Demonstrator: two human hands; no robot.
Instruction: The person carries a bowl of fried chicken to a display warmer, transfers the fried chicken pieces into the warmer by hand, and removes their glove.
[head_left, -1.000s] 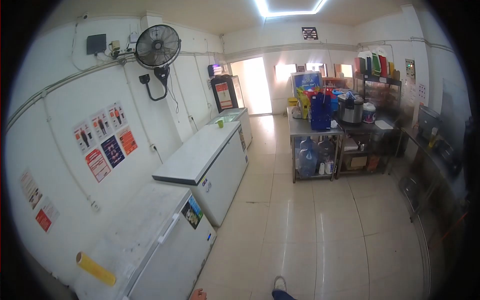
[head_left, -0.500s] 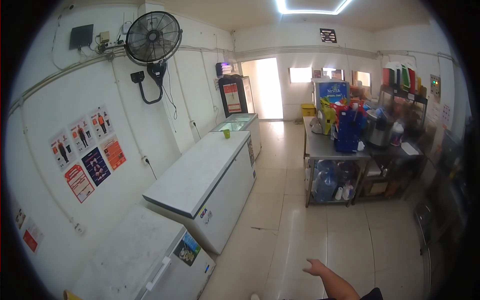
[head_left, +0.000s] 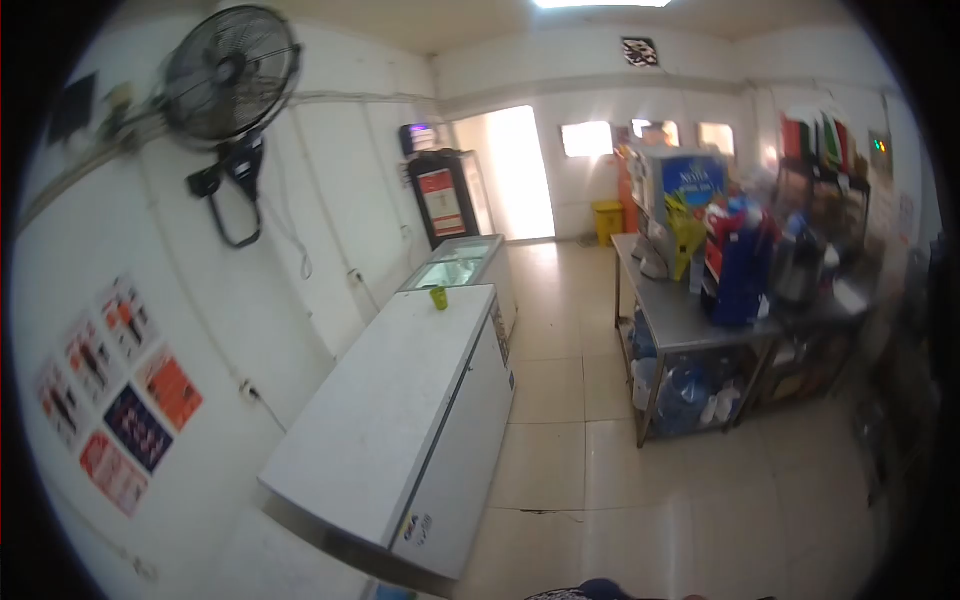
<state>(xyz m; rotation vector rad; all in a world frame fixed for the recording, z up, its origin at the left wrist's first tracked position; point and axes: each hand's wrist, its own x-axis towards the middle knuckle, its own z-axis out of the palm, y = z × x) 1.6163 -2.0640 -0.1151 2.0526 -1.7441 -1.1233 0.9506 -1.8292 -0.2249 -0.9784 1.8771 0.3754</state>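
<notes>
Neither my left hand nor my right hand shows in the head view. Dark clothing peeks in at the bottom edge. Closest ahead on the left is a long white chest freezer with its lid down. A small green cup stands at the far end of that lid. Behind it comes a glass-topped freezer.
On the right, a steel table carries a blue drink dispenser, a blue bag-like bundle and a steel pot. Water jugs sit on its lower shelf. Tiled floor runs between freezers and table to a bright doorway.
The hand and forearm at the lower right have left the view. My viewpoint has moved forward, so the freezer, cup and table appear closer. The nearer freezer has mostly slipped out of frame.
</notes>
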